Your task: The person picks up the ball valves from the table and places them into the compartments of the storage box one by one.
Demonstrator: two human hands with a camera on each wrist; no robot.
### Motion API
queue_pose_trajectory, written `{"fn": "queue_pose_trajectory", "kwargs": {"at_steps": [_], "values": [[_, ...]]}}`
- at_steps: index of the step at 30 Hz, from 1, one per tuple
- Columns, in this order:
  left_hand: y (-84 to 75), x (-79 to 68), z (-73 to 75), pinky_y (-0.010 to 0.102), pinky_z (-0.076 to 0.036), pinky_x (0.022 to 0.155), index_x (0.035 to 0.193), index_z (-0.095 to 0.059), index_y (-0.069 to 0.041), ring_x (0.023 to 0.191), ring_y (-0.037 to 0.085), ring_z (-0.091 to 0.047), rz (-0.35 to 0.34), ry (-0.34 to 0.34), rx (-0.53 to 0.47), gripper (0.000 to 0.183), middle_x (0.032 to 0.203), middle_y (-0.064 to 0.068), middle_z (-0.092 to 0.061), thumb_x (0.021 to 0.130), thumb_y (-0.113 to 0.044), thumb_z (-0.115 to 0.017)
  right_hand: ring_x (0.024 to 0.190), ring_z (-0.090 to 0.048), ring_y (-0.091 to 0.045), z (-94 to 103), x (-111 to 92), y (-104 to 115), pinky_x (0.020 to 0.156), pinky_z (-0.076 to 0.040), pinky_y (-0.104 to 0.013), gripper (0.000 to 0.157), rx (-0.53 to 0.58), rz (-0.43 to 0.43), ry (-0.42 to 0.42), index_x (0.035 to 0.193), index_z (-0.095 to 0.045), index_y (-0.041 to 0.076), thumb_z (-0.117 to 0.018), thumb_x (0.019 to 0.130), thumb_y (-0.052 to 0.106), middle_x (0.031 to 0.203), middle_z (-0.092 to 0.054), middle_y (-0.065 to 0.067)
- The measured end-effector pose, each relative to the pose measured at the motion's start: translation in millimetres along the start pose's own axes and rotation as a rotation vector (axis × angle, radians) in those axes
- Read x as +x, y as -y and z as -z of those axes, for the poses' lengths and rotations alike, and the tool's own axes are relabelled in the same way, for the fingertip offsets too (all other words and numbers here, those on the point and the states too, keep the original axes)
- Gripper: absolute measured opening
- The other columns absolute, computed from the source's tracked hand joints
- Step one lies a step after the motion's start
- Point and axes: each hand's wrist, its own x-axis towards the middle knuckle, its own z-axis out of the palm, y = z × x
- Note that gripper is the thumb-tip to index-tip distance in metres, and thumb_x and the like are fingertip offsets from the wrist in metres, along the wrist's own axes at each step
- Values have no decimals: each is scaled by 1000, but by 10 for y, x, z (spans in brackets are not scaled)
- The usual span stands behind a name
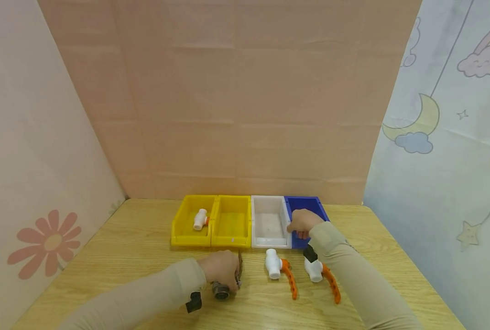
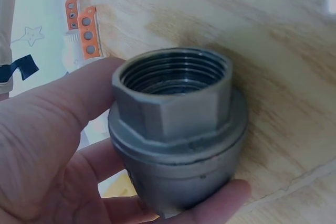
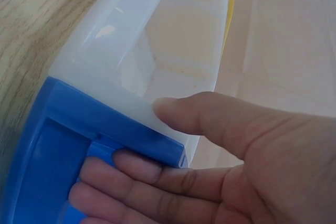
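Left grip (image 1: 223, 269) around metal fitting (image 2: 181, 129), right grip (image 1: 304, 221) pinched onto blue bin (image 3: 113, 118)

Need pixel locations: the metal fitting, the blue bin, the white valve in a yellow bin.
Metal fitting (image 2: 184, 115), left wrist view: faceted side below the threaded opening.
Blue bin (image 3: 107, 123), right wrist view: top edge of its side wall.
White valve (image 1: 199, 220), head view: middle of its white body.
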Motion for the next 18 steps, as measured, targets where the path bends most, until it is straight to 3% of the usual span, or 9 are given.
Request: {"fn": "queue_pose_trajectory", "kwargs": {"at_steps": [18], "values": [[19,-58,6,18,-36,41,51,-55,-18,42,3,-40,-56,-37,35,31,46,-12,-46,65,-26,-82,56,-63,-21,-61,29,-25,49,-48,-26,26,4,-7,-24,72,-65,1,-66,83,24,64,-65,-10]]}}
